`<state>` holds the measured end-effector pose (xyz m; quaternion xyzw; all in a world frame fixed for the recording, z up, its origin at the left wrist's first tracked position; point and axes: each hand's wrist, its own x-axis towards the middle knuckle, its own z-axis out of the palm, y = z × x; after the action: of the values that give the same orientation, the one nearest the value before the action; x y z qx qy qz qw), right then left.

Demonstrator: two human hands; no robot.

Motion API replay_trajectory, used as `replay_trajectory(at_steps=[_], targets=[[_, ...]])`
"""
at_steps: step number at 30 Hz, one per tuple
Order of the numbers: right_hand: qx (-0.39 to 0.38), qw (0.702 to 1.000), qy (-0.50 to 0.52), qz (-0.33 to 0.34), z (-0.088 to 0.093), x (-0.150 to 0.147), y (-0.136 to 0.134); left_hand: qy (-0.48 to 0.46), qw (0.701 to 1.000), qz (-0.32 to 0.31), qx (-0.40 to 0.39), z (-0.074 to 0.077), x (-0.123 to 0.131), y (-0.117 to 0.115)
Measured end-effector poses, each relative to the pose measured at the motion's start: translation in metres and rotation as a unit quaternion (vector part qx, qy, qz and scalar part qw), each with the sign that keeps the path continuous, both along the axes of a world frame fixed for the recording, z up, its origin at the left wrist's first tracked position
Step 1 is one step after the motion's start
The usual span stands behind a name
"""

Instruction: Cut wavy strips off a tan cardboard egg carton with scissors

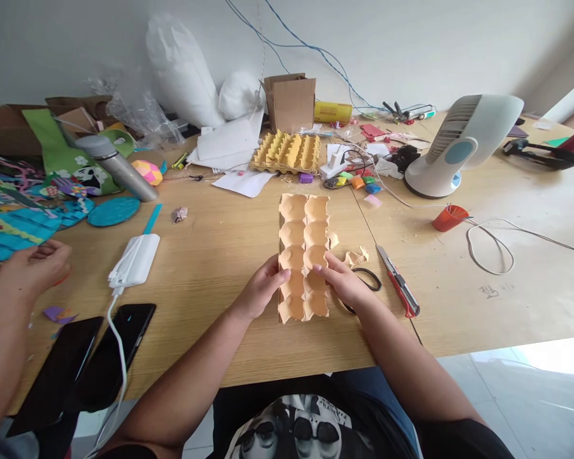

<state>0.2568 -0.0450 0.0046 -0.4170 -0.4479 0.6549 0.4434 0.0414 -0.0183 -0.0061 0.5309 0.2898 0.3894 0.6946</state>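
Note:
An orange-painted egg carton piece (293, 233), two rows of cups wide, is held upright lengthwise over the middle of the table. My left hand (262, 288) grips its left edge, the thumb on the front and the fingers behind. On the opposite edge my right hand (347, 280) holds it the same way, thumb over a cup. Scissors with a black handle (370, 278) lie partly hidden behind my right hand. Torn orange scraps (357, 256) rest just beyond them. A red utility knife (398, 282) lies to the right, its blade pointing away from me.
A co-worker's hand (33, 271) is at the left near blue painted pieces (113, 211). Phones (119, 347) and a white power bank (134, 260) lie left. Behind stand a yellow egg tray (287, 152), a cardboard box (291, 105), a fan (463, 143) and a red cup (449, 218).

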Motion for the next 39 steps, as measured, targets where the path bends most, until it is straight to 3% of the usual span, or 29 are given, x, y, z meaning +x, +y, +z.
replay_trajectory(at_steps=[4, 9, 13, 15, 17, 19, 23, 26, 28, 30, 33, 36, 39], targets=[[0.028, 1.0, 0.001, -0.004, -0.003, 0.003, 0.001, 0.001, 1.0, -0.018, 0.013, 0.007, -0.004, 0.0], [0.107, 0.994, -0.028, -0.022, -0.004, 0.007, 0.002, 0.066, 0.988, -0.02, 0.136, 0.017, -0.01, 0.002], [0.191, 0.969, -0.147, -0.048, 0.001, 0.01, 0.0, 0.178, 0.941, 0.144, 0.25, 0.012, -0.013, 0.006], [0.291, 0.937, -0.183, -0.065, 0.005, 0.009, 0.0, 0.197, 0.939, 0.193, 0.204, 0.008, -0.013, 0.008], [0.382, 0.895, -0.216, -0.08, 0.008, 0.008, 0.0, 0.146, 0.976, 0.142, 0.071, 0.006, -0.01, 0.007], [0.429, 0.858, -0.266, -0.091, 0.009, 0.008, 0.0, 0.067, 0.996, 0.045, -0.041, 0.008, -0.006, 0.004], [0.465, 0.81, -0.351, -0.066, 0.008, 0.009, 0.0, -0.031, 0.985, -0.099, -0.138, 0.014, -0.003, -0.002], [0.475, 0.793, -0.38, -0.037, 0.004, 0.009, 0.001, -0.027, 0.984, -0.12, -0.126, 0.015, -0.005, -0.003], [0.455, 0.801, -0.383, -0.064, 0.0, 0.008, 0.003, -0.015, 0.99, -0.106, -0.095, 0.016, -0.005, -0.003], [0.407, 0.83, -0.36, -0.127, -0.005, 0.008, 0.007, -0.026, 0.996, -0.066, -0.06, 0.015, -0.003, -0.003], [0.286, 0.913, -0.241, -0.163, -0.01, 0.007, 0.011, -0.033, 0.999, 0.02, 0.0, 0.013, 0.0, -0.003], [0.171, 0.981, -0.076, -0.044, -0.006, 0.001, 0.009, -0.016, 0.998, 0.051, 0.039, 0.011, 0.003, -0.004], [0.127, 0.99, -0.004, 0.055, 0.001, -0.009, 0.003, -0.002, 0.997, 0.045, 0.07, 0.013, 0.005, -0.006]])
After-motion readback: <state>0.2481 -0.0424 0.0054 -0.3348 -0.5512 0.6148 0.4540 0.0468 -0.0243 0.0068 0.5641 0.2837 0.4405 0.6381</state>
